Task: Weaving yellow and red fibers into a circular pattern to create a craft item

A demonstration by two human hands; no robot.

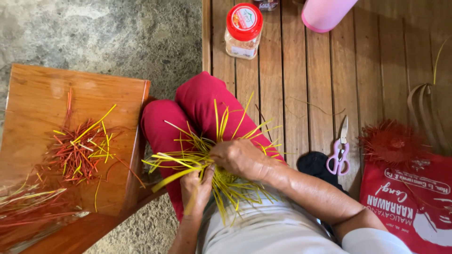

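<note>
Wooden slat floor point(376, 70); left hand point(195, 188), right hand point(240, 159) both closed around yellow woven strips point(221, 181).

Yellow strips point(207, 164), red trousers point(188, 113), pink scissors point(340, 153), red-lidded jar point(243, 30)

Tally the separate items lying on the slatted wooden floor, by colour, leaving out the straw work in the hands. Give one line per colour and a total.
Red-lidded jar: 1
Pink cup: 1
Pink-handled scissors: 1
Red woven straw piece: 1
Red printed bag: 1
Total: 5
</note>
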